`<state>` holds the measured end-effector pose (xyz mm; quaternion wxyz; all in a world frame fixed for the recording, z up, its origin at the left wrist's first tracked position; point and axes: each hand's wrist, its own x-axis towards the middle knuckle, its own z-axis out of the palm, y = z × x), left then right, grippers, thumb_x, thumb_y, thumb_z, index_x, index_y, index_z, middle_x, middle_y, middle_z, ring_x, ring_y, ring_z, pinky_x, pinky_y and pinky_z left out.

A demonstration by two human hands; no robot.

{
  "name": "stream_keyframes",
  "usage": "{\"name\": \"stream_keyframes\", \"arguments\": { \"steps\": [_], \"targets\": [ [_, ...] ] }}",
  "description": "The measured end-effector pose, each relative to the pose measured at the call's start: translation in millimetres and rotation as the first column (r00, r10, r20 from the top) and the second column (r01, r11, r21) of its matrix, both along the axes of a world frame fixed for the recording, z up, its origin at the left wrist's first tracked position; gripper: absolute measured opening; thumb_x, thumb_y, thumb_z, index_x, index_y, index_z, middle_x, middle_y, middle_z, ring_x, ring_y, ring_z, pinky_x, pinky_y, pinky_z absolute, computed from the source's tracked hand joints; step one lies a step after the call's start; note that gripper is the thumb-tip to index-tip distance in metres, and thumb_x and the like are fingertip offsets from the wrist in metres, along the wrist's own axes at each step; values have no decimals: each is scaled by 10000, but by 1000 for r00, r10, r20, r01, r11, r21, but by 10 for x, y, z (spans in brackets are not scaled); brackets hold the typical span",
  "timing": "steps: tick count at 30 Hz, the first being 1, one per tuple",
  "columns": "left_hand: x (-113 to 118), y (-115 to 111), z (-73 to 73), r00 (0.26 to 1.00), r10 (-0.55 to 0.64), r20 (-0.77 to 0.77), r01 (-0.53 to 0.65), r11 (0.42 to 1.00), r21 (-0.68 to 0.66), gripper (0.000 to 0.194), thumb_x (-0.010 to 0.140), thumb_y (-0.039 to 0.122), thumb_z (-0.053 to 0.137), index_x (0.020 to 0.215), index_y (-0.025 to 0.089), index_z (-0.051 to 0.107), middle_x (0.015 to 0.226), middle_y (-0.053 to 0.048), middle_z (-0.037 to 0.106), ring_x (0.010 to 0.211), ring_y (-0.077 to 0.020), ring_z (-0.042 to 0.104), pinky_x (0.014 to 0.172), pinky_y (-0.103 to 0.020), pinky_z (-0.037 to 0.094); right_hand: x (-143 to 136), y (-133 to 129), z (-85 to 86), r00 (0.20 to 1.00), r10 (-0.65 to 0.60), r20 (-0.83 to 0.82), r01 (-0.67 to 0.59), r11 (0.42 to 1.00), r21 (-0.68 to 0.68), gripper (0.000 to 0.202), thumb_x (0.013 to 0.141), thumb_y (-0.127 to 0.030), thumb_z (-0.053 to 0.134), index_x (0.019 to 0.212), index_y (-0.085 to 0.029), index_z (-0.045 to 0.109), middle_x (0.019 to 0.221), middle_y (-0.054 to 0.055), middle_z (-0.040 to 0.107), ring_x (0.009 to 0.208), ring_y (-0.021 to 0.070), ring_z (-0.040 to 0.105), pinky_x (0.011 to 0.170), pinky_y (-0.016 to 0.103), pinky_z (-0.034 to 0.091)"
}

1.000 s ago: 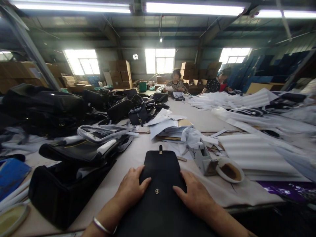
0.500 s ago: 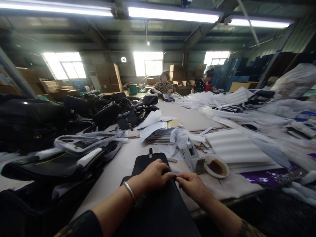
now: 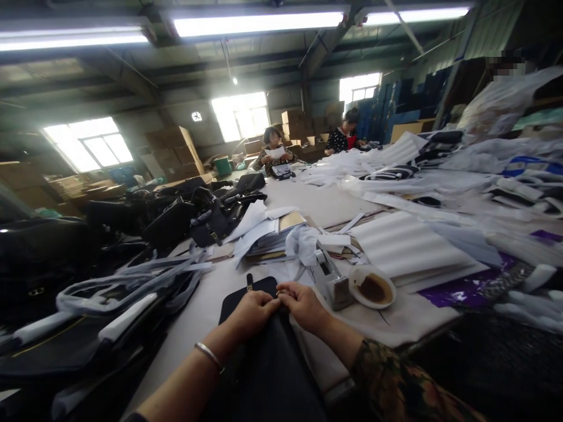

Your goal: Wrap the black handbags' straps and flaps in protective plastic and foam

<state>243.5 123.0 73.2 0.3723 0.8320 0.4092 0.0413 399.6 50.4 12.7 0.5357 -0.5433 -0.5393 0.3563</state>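
A black bag (image 3: 277,363) lies in front of me on the table, with a short strap tab and a gold-coloured fitting (image 3: 250,282) at its far end. My left hand (image 3: 254,309) rests over the bag, its fingers closed on the right edge near the far end. Against it, thumb to thumb, my right hand (image 3: 303,303) pinches at the same edge. The small part between the fingertips is mostly hidden.
Right of the bag stand a tape dispenser (image 3: 329,281) and a white bowl of brown stuff (image 3: 373,287). Stacked papers (image 3: 268,234) and white foam sheets (image 3: 400,246) lie beyond. Black bags (image 3: 167,223) crowd the left. Two co-workers (image 3: 275,153) sit at the far side.
My view has turned right and tilted. My right hand has drawn in and up along the bag's edge, nearer its far end. A co-worker opposite now holds up a white sheet.
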Motion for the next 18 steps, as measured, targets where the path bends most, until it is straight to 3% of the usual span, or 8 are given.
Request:
{"name": "stream_keyframes", "arguments": {
  "steps": [2, 5, 7, 11, 15, 18],
  "targets": [
    [14, -64, -54, 1000, 22, 14, -23, 998, 66, 377, 904, 411, 467, 691, 169, 662, 648, -8, 612, 646, -165, 563, 597, -263, 407, 43, -29, -89, 995, 87, -51, -88, 996, -18, 296, 812, -195, 574, 1075, -182, 710, 761, -2, 697, 720, 163, 635, 714, 282, 505],
    [19, -146, -68, 1000, 26, 10, -27, 990, 140, 334, 929, 333, 437, 825, 176, 713, 787, -40, 710, 777, -186, 644, 715, -265, 461, 98, -89, -176, 966, 237, -106, -241, 970, -21, 300, 704, -133, 612, 979, -191, 717, 823, -5, 715, 808, 177, 665, 766, 287, 525],
    [31, -169, -32, 999, 42, -25, -36, 980, 198, 287, 911, 273, 465, 954, 181, 733, 899, -62, 746, 864, -199, 672, 794, -278, 475, 100, -116, -194, 957, 254, -142, -260, 965, -21, 340, 694, -123, 604, 1018, -187, 685, 852, 3, 712, 823, 178, 672, 763, 288, 527],
    [74, -146, 72, 982, 61, -181, -3, 954, 301, 260, 824, 181, 532, 959, 185, 754, 909, -99, 755, 899, -252, 691, 810, -334, 483, 18, -158, -153, 973, 149, -174, -153, 988, -14, 284, 730, -119, 573, 1005, -184, 603, 792, -5, 671, 752, 162, 649, 705, 276, 494],
    [88, -88, 151, 932, -63, -357, 164, 951, 262, 191, 741, 166, 595, 729, 235, 772, 737, -74, 737, 793, -271, 703, 759, -343, 497, -68, -221, -84, 996, 6, -89, -5, 1000, 15, 181, 743, -115, 595, 901, -202, 582, 797, -6, 656, 757, 165, 626, 714, 284, 468],
    [72, -43, 226, 900, -163, -405, 268, 939, 218, 194, 700, 158, 612, 742, 249, 778, 730, -64, 732, 767, -272, 695, 768, -348, 510, -89, -236, -77, 998, -29, -61, 31, 999, 35, 158, 759, -127, 596, 895, -207, 581, 796, -6, 654, 749, 164, 617, 708, 285, 461]
  ]
}}
